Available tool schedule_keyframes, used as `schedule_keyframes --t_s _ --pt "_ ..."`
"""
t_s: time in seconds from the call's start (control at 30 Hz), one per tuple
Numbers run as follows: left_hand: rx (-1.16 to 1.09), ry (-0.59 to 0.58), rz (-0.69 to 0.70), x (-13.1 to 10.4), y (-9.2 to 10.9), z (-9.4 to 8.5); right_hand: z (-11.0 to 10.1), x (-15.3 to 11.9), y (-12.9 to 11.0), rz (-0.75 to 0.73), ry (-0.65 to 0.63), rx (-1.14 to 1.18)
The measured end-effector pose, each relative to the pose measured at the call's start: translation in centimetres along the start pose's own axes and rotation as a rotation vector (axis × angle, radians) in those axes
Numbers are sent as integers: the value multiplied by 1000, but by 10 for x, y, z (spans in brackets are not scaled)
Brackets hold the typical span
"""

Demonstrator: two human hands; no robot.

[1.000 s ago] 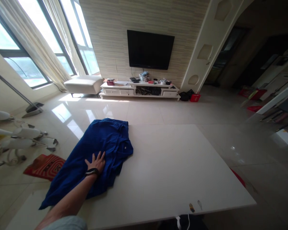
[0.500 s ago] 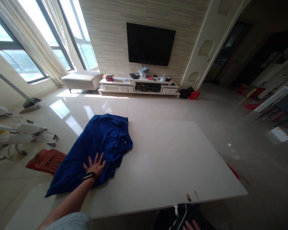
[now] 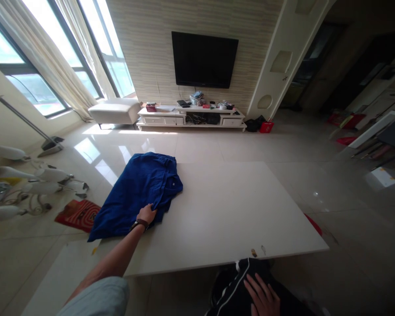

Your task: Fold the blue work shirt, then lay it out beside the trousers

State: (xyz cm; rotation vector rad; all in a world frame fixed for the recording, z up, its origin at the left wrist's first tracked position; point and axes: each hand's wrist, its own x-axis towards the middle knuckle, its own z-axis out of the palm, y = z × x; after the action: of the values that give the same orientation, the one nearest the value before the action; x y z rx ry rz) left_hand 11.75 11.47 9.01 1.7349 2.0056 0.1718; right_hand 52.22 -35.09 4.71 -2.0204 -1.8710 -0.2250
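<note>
Blue folded cloth, looking like a garment with a collar, lies on the left part of the white table. My left hand, with a dark band at the wrist, has its fingers closed on the cloth's near right edge. At the bottom of the view my right hand rests with fingers spread on dark clothing with a white stripe, below the table's near edge. It holds nothing.
A red patterned bag lies on the floor left of the table, near a white lamp fixture. Two small marks or stickers are at the table's near edge. A TV cabinet stands by the far wall.
My left hand has gone from lying spread on the cloth to closed on its edge, further right. My right hand has come further into view. The view has shifted slightly.
</note>
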Motion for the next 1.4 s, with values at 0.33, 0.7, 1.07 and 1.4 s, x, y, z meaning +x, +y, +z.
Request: schedule_keyframes --t_s 0.33,0.7,1.07,1.4 --pt "-126 527 -97 -12 36 -160 -5 4 11 -139 63 7" --pt "-348 604 645 -183 194 -337 -26 39 -16 202 -95 280" --pt "-223 -866 1154 -395 190 -43 -124 202 -66 713 54 1386" --pt "-597 -465 776 -273 187 -88 -160 134 -145 -252 -854 337"
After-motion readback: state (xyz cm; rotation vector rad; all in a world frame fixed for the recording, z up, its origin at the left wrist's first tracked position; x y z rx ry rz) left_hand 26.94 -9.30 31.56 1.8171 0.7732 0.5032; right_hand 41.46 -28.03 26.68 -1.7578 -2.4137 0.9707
